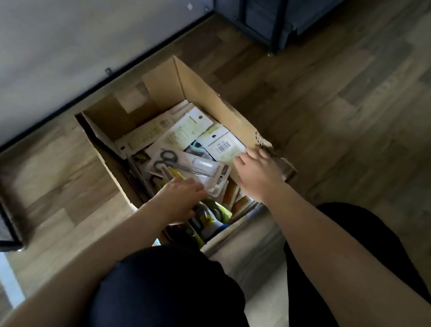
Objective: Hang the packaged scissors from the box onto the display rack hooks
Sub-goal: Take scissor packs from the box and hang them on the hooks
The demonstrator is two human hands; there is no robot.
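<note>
Down on the wooden floor [342, 103] the cardboard box [204, 98] stands open, and both of the person's hands are inside it. The left hand [178, 199] has its fingers [192, 185] curled onto the near end of a clear blister pack of black-handled scissors [189, 166] lying on top of the heap; whether they have truly closed round it or only press on it I cannot tell. The right hand [258, 173] lies with fairly straight fingers [248, 157] against the edge of a white backing card with a barcode [225, 144], just inside the box's right wall; it looks to be parting or steadying the pile, not gripping.

To do this step well, I would take one pack only, by the card's edge near its hang hole, and lift it straight up while the other hand keeps the neighbouring packs down, since they overlap and may drag along.

Counting: one box, two hands, and one pack whose scissors show plainly just beyond the left fingers. Past the right fingers lie about three white cards, face down, with yellow-printed packs [212, 215] beneath the left wrist; the full number is hidden in the jumble. No rack hooks can be made out from here.
</note>
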